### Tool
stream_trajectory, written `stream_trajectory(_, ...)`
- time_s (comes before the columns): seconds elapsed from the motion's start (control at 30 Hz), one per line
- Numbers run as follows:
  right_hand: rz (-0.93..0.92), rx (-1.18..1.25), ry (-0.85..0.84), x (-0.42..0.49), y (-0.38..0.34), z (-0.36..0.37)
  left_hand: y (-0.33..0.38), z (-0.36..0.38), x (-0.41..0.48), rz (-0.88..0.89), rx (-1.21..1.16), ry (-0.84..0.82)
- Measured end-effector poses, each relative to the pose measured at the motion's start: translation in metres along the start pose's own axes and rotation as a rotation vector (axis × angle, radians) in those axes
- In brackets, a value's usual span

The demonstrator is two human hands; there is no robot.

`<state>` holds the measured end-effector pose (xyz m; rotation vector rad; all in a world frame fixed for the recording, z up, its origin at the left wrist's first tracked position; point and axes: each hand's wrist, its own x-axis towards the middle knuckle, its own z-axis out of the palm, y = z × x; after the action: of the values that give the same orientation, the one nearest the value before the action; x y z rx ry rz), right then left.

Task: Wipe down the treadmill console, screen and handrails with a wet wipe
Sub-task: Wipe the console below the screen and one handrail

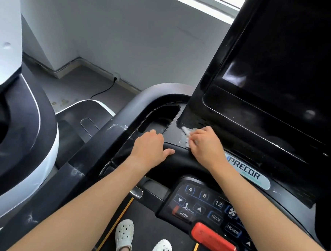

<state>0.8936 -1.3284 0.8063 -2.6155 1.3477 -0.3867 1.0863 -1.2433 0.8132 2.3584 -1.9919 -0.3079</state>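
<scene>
A crumpled white wet wipe point(186, 136) lies pressed against the glossy black treadmill console point(173, 126), at the foot of the upright display housing and just right of the oval cup-holder recess point(157, 118). The right hand point(206, 143) bunches the wipe under curled fingers, knuckles up, with the cloth sticking out on the hand's left side. The left hand point(151, 146) rests on the console's front ridge just beside it, fingers loosely bent with the tips at the recess's edge, thumb stretched out toward the right hand, holding nothing. Above both hands rises the large dark rectangular screen point(284, 65), switched off and marked with faint streaks. Below the right wrist sits a pale oval PRECOR badge point(246, 170), and nearer the person a black keypad point(204, 205) with numbered, STOP, MODE, PROGRAM and START buttons, next to a red rectangular safety clip point(214, 240). The curved black left handrail point(99, 146) sweeps down past the left forearm, scuffed with whitish marks. Two white perforated clogs point(124, 235) stand on the dark belt between yellow edge stripes. To the left is a neighbouring black-and-white machine point(31, 134); behind, a thin black power cable point(104, 92) runs across the grey floor to a wall socket.
</scene>
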Motion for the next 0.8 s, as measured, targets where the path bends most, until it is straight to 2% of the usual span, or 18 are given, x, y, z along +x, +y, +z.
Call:
stream_trajectory(0.13,0.091,-0.047,0.074,-0.006,0.012,-0.01,-0.003,0.001,0.003,0.004,-0.006,-0.007)
stream_trajectory(0.23,0.0,-0.049,0.047,0.006,-0.004,0.007,-0.003,0.003,0.004,-0.004,-0.007,0.009)
stream_trajectory(0.4,-0.179,-0.101,-0.111,0.026,-0.02,0.032,-0.008,0.009,0.006,-0.006,-0.049,0.025)
stream_trajectory(0.67,0.034,-0.03,0.03,0.004,0.005,-0.002,-0.015,0.011,0.008,0.005,-0.122,0.039)
stream_trajectory(0.73,0.031,-0.042,0.033,0.009,-0.002,0.007,-0.016,0.012,0.007,-0.001,-0.129,0.046)
stream_trajectory(0.8,-0.047,-0.039,-0.029,0.019,-0.016,0.021,-0.016,0.012,0.006,-0.008,-0.136,0.053)
